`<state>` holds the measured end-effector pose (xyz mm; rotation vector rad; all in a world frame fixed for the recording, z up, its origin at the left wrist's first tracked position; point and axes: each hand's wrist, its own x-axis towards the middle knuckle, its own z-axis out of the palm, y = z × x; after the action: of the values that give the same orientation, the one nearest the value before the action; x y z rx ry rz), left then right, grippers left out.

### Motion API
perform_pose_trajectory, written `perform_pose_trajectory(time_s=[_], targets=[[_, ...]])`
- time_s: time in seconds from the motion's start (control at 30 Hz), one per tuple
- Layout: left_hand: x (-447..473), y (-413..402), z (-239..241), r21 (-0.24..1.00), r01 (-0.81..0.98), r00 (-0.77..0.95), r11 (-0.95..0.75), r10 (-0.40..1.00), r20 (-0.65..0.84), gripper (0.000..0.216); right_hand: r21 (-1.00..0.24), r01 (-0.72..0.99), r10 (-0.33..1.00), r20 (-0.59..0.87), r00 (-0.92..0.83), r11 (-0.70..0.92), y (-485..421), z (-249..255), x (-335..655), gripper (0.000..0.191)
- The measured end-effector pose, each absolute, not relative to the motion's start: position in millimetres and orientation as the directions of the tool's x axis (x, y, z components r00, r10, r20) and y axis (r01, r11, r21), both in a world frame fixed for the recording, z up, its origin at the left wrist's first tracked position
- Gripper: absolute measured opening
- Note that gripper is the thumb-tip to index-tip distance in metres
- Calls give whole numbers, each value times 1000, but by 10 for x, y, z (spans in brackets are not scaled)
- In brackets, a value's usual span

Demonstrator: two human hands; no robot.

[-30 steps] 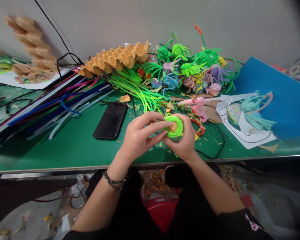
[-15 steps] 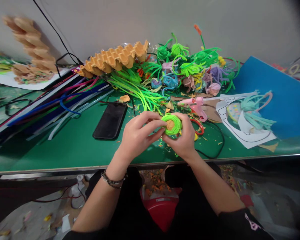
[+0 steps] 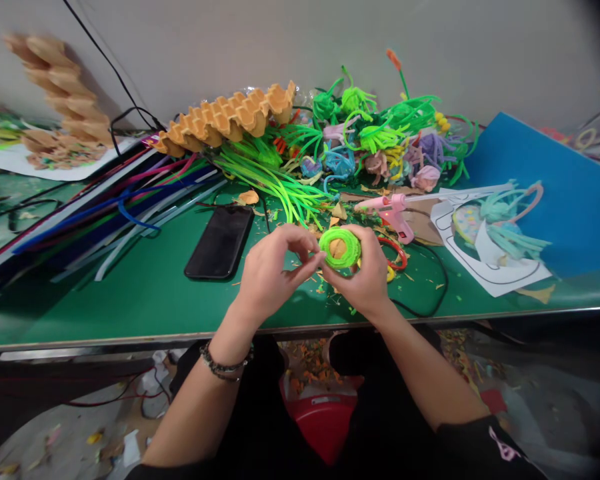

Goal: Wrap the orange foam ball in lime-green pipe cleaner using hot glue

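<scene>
A bright green ring of wound pipe cleaner (image 3: 351, 249), with a tan carton piece (image 3: 337, 249) in its centre, is gripped at its right side by my right hand (image 3: 367, 270). Beside the ring's left edge, my left hand (image 3: 277, 267) has its thumb and index finger brought together in a pinch. Whatever lies between those fingertips is too small to make out. A pink glue gun (image 3: 396, 215) rests just beyond my right hand, and red-handled scissors (image 3: 397, 255) lie partly hidden behind that hand.
A black phone (image 3: 220, 241) lies left of my hands. Behind are green pipe cleaners (image 3: 280, 183), a tan egg carton (image 3: 230, 119) and a heap of pipe-cleaner figures (image 3: 380, 137). At right stand a blue board (image 3: 520, 160) and a paper cutout (image 3: 495, 277). Scraps litter the green table (image 3: 145, 300).
My left fingers have drawn back left from the ring's centre, uncovering the tan piece. The ring stays in my right hand, shifted slightly left.
</scene>
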<state>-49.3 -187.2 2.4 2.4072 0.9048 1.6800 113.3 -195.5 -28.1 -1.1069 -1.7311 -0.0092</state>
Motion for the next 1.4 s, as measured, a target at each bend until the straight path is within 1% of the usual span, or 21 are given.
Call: perform_pose_trajectory(time_s=[0.13,0.27,0.33,0.4,0.5,0.6,0.67,0.73,0.8,0.9,1.0,1.07,1.17,1.27,1.4], targets=[[-492,-1909,52,371,440,247,-818,508,825,15,-482,661,669,742,-41,575,-1952,-286,1133,44],[-504,-1936,91,451,351,245,-821,545,802,22,-486,645,665,745,-46,589,-1949,-286,1133,45],[-516,-1936,106,464,312,248,-829,543,803,25,-486,645,664,746,-44,590,-1949,-287,1132,46],[-529,-1930,117,461,279,286,-842,531,798,27,-481,645,660,750,-48,593,-1948,-292,1133,46],[-541,-1922,124,499,236,332,-834,552,765,21,-477,646,657,752,-50,595,-1943,-305,1138,47],[-540,-1930,120,557,184,333,-810,584,740,13,-482,645,664,746,-53,593,-1937,-314,1150,48],[-536,-1945,120,572,163,338,-804,590,733,9,-485,640,666,743,-57,596,-1936,-312,1156,48],[-535,-1963,127,566,181,326,-804,592,737,5,-485,635,662,747,-57,601,-1938,-304,1156,47],[-536,-1979,141,545,204,299,-813,582,756,8,-485,631,657,753,-51,605,-1941,-292,1151,46],[-541,-1987,161,484,208,267,-850,525,808,13,-496,627,662,748,-43,601,-1947,-273,1140,45],[-545,-1980,162,405,204,281,-891,450,848,12,-504,628,671,740,-41,594,-1950,-262,1135,44],[-546,-1973,150,399,183,299,-898,438,848,9,-500,626,668,743,-44,598,-1950,-261,1134,44],[-546,-1972,132,468,115,295,-876,480,826,8,-487,625,655,754,-52,610,-1946,-270,1134,44],[-543,-1988,134,525,58,308,-849,516,799,13,-483,622,649,759,-54,616,-1937,-291,1134,44],[-538,-2017,150,570,-3,316,-822,540,780,21,-492,625,665,744,-60,606,-1931,-312,1135,47]])
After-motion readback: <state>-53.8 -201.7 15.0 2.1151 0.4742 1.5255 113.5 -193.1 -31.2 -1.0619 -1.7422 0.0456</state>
